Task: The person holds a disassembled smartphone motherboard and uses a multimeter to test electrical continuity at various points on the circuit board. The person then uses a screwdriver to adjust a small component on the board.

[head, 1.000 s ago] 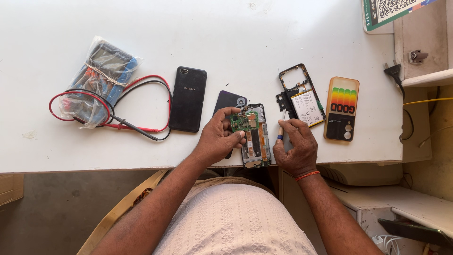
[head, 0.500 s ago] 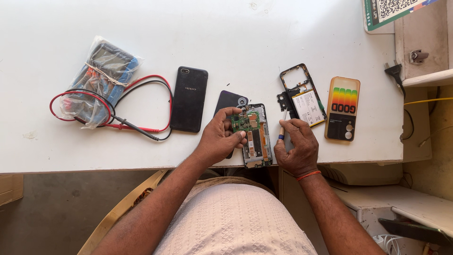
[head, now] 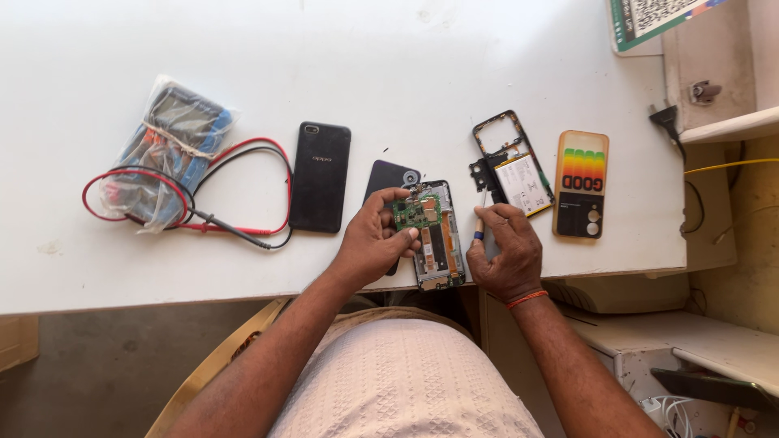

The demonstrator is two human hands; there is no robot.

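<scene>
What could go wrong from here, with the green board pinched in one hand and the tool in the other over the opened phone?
The left hand pinches the green circuit board by its edges above the opened phone; it could slip or flex. The opened phone lies at the table's near edge and might be nudged off. The right hand holds a small screwdriver close to exposed parts; a slip could scratch them.

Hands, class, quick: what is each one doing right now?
Left hand: closed on the green circuit board over the opened phone.
Right hand: closed on a small screwdriver.
</scene>
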